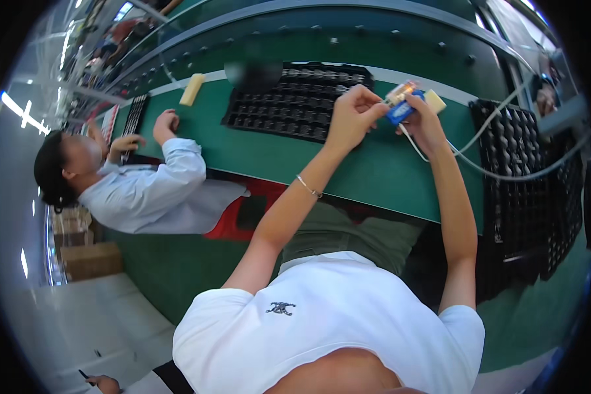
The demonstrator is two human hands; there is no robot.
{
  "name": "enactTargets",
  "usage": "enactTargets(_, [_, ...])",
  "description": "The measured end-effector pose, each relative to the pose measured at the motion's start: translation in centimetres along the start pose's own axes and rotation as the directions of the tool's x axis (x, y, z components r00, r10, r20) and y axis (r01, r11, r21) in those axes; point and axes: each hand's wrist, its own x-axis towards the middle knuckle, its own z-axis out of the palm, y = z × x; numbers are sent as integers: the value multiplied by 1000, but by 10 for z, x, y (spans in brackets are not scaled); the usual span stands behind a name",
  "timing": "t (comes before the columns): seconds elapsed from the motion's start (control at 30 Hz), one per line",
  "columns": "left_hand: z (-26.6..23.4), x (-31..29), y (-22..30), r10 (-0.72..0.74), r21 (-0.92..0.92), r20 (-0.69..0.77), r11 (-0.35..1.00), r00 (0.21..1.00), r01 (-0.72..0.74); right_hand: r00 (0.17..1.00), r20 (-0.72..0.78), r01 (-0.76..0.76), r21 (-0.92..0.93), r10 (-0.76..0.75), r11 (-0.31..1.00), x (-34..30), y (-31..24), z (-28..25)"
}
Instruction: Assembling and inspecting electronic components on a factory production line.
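My right hand (427, 128) is wrapped round a small blue box-shaped device (400, 110) with a white cable, held above the green table. At the device's far end a clear part (402, 92) glows orange. My left hand (356, 118) is closed in a pinch right beside the device's left end. What its fingertips hold, if anything, is too small to make out. A pale yellow block (435, 100) shows just behind my right hand. Left of my hands lies a black moulded tray (282, 105) with rows of small dark parts.
The green table (243, 154) has another yellow block (192, 89) near its far edge. More black trays (515, 151) are stacked at the right, with a white cable (505, 177) looping in front. A co-worker (144, 177) in pale blue sits close on the left.
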Motion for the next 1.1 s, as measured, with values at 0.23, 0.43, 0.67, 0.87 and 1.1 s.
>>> enactTargets(0.23, [11,-9,9,-6,-16,24,1000,1000,7,999,17,31,12,-31,999,-18,-8,4])
enactTargets(0.43, [6,-6,6,-34,-105,81,994,996,43,993,118,-27,11,25,1000,-20,-13,1])
enactTargets(0.67, [-16,-7,-1,37,-32,75,999,996,-35,972,-58,208,-233,-227,950,-26,-32,-3])
enactTargets(0.87, [-66,-23,-14,418,730,-98,647,903,-220,705,-145,264,-855,-695,446,-35,-46,-54])
enactTargets(1.1, [-59,-29,-32,467,835,17,479,884,-269,713,8,202,-960,-701,195,-39,-22,-46])
